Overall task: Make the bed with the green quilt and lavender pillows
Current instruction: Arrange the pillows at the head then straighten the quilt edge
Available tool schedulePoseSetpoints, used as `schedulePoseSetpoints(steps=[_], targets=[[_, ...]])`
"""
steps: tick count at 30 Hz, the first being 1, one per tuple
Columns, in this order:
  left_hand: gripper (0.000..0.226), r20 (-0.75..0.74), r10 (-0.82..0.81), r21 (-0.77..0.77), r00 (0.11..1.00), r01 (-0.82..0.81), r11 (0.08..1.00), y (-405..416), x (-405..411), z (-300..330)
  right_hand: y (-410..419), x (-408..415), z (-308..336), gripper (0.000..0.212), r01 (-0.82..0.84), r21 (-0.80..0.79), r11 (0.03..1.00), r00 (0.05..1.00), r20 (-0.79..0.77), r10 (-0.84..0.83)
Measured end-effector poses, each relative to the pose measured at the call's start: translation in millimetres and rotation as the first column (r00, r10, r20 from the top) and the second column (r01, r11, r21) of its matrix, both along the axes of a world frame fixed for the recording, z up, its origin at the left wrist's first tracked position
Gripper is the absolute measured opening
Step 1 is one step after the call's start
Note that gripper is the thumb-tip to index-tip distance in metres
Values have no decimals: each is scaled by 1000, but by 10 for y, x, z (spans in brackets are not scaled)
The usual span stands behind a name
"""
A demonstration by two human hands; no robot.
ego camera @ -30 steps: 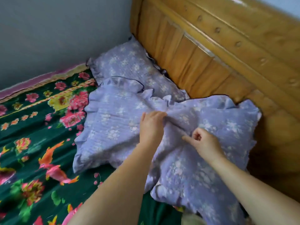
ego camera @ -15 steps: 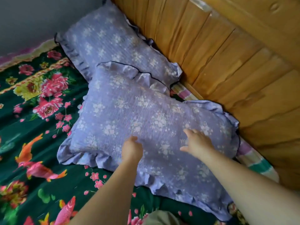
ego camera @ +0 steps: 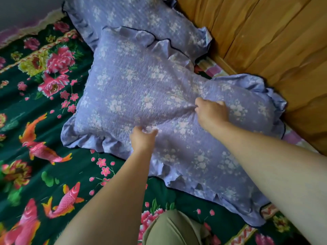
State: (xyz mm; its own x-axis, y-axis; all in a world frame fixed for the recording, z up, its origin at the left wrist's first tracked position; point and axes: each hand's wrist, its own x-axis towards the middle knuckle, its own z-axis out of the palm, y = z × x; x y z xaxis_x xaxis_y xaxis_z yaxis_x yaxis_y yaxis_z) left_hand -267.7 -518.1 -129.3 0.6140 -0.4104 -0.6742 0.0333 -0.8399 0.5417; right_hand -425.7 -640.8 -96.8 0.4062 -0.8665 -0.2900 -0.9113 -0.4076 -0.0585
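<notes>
A lavender pillow (ego camera: 134, 82) with white flowers and a ruffled edge lies flat on the green quilt (ego camera: 35, 131), its far end overlapping a second lavender pillow (ego camera: 138, 16) by the headboard. My left hand (ego camera: 142, 139) pinches the near pillow's cover close to its front edge. My right hand (ego camera: 211, 112) grips a fold of the same cover near its middle, and the fabric puckers between the two hands. The quilt is dark green with pink flowers and orange and pink fish.
A wooden headboard (ego camera: 274, 41) runs along the right, close behind the pillows. A striped sheet (ego camera: 210, 68) shows in the gap between pillows and headboard. A grey wall (ego camera: 26, 9) is at the top left. My knee in khaki cloth (ego camera: 173, 228) rests on the quilt.
The crumpled pillow has been laid out flat on the quilt. Both hands let go of it, hovered over it, and now pinch its cover again. The view has moved closer.
</notes>
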Motion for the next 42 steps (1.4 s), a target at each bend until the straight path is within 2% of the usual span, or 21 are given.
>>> schedulePoseSetpoints(steps=[2,3,4,5,6,9,12,15,16,20,24,27,30,32,36,39,42], targets=[[82,-124,228,112,966,-214,970,-39,-33,-10,48,-112,111,23,15,-67,998,992,124,-7],[74,-273,359,126,893,-336,933,-83,-63,-11,55,-175,192,23,28,-93,995,983,186,-10],[57,-420,439,133,794,-424,896,-111,-97,-2,84,-227,249,22,49,-97,994,965,260,-22],[38,-504,483,124,716,-493,861,-148,-160,15,104,-278,311,21,82,-86,993,934,354,-46],[23,-528,488,107,695,-516,850,-170,-225,32,139,-315,359,19,118,-64,991,889,451,-77],[12,-521,411,-25,748,-495,869,-263,-451,290,272,-443,501,17,161,-57,985,764,639,-88],[38,-546,264,-221,795,-441,870,-400,-683,715,424,-555,651,23,166,-76,983,682,729,-59],[85,-457,137,-282,879,-289,915,-377,-931,1000,462,-710,816,23,231,-86,969,600,797,-72],[92,-439,100,-285,893,-244,927,-362,-1015,1071,456,-767,874,22,242,-98,965,585,808,-65],[92,-489,8,-361,872,-210,908,-339,-1422,1352,402,-1096,1151,18,262,-171,950,544,839,1],[87,-517,-71,-406,853,-171,898,-354,-1834,1626,372,-1457,1315,20,261,-243,934,581,812,49],[83,-491,-174,-394,853,-40,918,-324,-2087,1661,292,-1782,1300,27,259,-249,933,645,763,24],[76,-481,-222,-336,848,55,940,-262,-2198,1577,174,-2106,1172,16,273,-138,952,809,568,-149],[73,-475,-216,-291,853,80,953,-200,-2188,1480,154,-2253,1064,13,295,-36,955,879,401,-257],[68,-433,-201,-193,879,127,973,-117,-2027,1349,233,-2225,947,33,329,135,935,911,216,-352],[66,-375,-203,-164,905,151,975,-58,-1870,1318,386,-2071,929,32,309,257,916,932,109,-345],[65,-299,-230,-135,926,198,971,26,-1747,1335,539,-1974,912,31,298,350,888,934,85,-347]])
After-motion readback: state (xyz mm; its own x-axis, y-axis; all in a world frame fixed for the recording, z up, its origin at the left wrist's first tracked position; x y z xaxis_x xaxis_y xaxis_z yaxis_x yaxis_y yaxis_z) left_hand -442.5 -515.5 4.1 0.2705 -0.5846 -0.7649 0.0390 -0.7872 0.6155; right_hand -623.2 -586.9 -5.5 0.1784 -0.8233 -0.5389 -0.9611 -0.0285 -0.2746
